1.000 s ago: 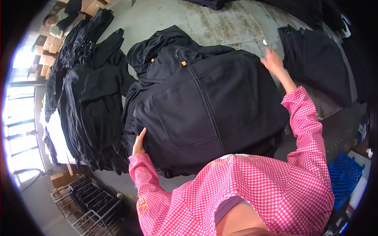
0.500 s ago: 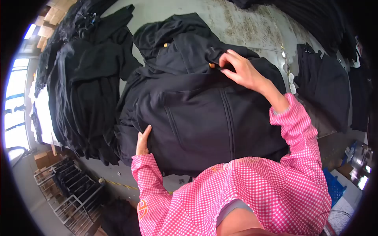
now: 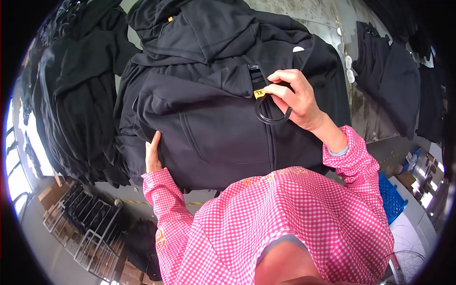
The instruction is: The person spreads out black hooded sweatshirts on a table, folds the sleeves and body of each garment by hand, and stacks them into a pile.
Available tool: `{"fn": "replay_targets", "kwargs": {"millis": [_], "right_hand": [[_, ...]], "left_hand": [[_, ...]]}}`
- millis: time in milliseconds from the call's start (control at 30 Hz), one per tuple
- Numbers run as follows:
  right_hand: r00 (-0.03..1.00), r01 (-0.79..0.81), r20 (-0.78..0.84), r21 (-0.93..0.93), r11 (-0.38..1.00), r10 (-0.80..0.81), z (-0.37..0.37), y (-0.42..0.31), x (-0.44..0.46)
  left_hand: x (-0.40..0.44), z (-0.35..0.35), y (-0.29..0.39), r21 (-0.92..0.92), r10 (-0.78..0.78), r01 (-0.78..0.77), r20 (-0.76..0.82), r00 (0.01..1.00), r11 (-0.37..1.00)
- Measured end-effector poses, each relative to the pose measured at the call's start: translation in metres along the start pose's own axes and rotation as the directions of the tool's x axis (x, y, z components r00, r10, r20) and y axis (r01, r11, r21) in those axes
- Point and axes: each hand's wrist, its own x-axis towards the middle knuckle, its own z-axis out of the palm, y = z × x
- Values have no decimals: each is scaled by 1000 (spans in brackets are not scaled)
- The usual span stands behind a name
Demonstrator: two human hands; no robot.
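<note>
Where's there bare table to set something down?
The widest bare tabletop lies beyond the middle stack of black garments, left of the dark garments at right. It narrows to a strip between those two. Toward the left heap only slivers show. Most crowded is the middle, where the right hand holds a black loop.

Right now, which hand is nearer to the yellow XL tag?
Right hand, at the XL tag; the left hand is farther away, at the left side of the black garment.

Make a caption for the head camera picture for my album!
Right hand at a yellow XL tag, left hand against a black garment.
</note>
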Motion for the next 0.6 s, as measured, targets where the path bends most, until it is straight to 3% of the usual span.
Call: {"fn": "replay_targets", "kwargs": {"millis": [233,400,533,600], "right_hand": [[999,25,-30,-2,1000,-25,4,-4,4],[998,-63,-17,-137,989,62,-9,-3,13],[952,-214,-273,-268,939,139,-31,33,31],[940,-287,-277,-331,899,199,-51,55,14]], "left_hand": [[-4,2,13,-18,-16,15,-39,999,1000],[-20,16,12,-43,-56,51,-114,992,998],[-11,9,13,-118,-92,89,-24,995,989],[-6,7,14,-143,-95,90,-32,995,986]]}}
